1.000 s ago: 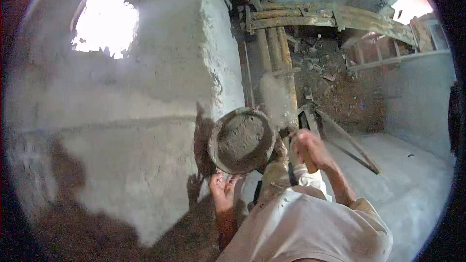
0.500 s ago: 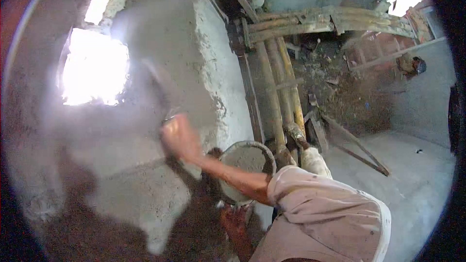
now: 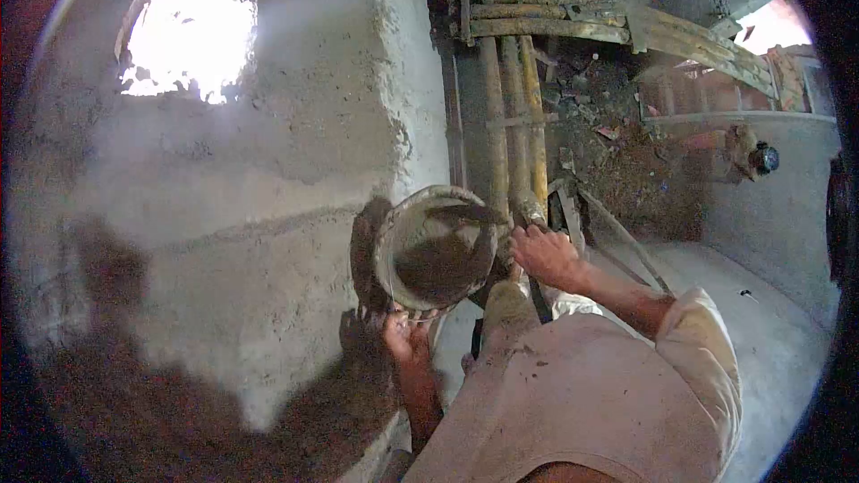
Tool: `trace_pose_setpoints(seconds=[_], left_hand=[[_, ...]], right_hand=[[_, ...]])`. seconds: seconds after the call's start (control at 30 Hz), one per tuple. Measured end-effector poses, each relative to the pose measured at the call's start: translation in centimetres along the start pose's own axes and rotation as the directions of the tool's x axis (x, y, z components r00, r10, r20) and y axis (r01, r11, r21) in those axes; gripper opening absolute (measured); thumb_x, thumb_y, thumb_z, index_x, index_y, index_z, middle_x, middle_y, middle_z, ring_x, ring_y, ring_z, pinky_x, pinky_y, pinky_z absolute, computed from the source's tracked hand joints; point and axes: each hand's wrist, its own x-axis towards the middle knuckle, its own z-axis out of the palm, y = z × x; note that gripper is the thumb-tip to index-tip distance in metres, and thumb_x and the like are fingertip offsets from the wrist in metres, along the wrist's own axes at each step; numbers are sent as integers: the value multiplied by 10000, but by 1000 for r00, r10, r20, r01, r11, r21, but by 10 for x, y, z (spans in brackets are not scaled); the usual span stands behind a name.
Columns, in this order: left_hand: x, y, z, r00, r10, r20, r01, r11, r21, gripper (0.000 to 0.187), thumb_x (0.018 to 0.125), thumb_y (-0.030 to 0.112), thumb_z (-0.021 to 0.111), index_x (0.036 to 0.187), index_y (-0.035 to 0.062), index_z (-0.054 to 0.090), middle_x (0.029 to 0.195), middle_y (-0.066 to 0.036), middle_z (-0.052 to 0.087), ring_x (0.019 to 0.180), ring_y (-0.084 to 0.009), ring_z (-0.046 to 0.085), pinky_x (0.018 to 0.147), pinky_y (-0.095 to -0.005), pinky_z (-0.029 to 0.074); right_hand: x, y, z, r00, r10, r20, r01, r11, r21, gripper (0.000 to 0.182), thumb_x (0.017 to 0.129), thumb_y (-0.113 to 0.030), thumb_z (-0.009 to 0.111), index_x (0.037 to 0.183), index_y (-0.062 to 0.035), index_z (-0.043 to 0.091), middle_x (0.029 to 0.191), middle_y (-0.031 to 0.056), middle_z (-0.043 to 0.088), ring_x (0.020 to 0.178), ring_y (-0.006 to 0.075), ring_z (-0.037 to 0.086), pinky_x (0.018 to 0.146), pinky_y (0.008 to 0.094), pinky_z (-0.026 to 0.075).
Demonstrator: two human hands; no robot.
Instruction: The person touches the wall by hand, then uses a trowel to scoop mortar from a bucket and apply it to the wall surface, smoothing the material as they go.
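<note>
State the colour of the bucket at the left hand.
The bucket looks dull grey, with darker patches inside; it shows best in the head view.

From the middle of a round bucket [image 3: 401,237] with dark mix inside, the left hand [image 3: 408,338] grips the rim between six and seven o'clock. The right hand [image 3: 548,259], at three, clasps a trowel [image 3: 470,213], its dark blade over the bucket's one-o'clock side. A rough wall [image 3: 215,250] spreads at nine, its bright opening [image 3: 192,31] at ten; poles [image 3: 497,116] run toward one.
</note>
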Motion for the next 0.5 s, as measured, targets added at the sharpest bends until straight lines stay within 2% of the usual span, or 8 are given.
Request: trace_pose_setpoints(seconds=[0.1,0.13,0.17,0.2,0.23,0.3,0.37,0.5], left_hand=[[2,3,9,990,-3,141,1,1000,19,171,777,173,578,913,84,524,1056,-57,546,984,-345,528,846,-617,505],[3,7,14,986,13,163,-17,1000,24,171,777,173,578,913,84,524,1056,-57,546,984,-345,528,846,-617,505],[-1,9,19,984,-11,175,8,1000,20,142,776,173,570,880,94,515,1057,-54,548,1006,-362,521,859,-647,477],[-5,11,24,982,-33,188,30,999,18,115,774,174,561,847,105,507,1058,-51,549,1027,-379,514,873,-677,448],[-8,14,26,980,-56,193,54,998,17,91,772,174,553,814,115,498,1059,-48,550,1049,-396,506,887,-707,419],[-8,14,20,980,-10,198,17,999,-36,97,766,186,553,766,113,489,1037,-57,558,1065,-426,498,877,-693,430],[-8,12,22,956,-55,287,103,983,-154,146,723,141,583,825,54,526,1022,-90,583,1075,-416,518,909,-629,460],[-21,14,54,976,-86,199,105,991,-85,179,717,146,522,856,35,510,1071,-125,545,1124,-432,470,900,-618,466]], right_hand=[[31,-19,-8,975,-106,195,119,991,-57,264,931,-250,485,1069,-33,543,943,157,636,803,380,667,612,466,561],[55,-13,24,964,-105,242,86,992,89,245,930,-237,479,989,-25,586,986,153,631,798,358,666,672,443,567],[67,-3,41,972,-105,209,87,992,90,245,930,-237,479,989,-25,586,986,153,631,798,358,666,672,443,567],[71,14,54,881,-440,-172,458,886,76,277,947,-271,463,977,-28,591,974,156,630,780,350,661,689,424,563],[64,20,45,835,-504,-220,543,818,187,299,955,-302,458,1010,-37,585,937,135,619,745,313,644,666,401,548],[21,6,-29,970,-213,119,85,752,654,349,972,-362,448,1077,-54,574,861,92,597,676,240,610,618,355,519],[-10,-2,-71,946,-96,309,-200,577,792,404,989,-423,438,1145,-71,562,786,50,574,606,167,576,571,308,490],[-38,-3,-80,984,-112,135,-104,245,964,381,992,-404,446,1184,-93,557,777,5,543,578,96,525,535,262,454]])
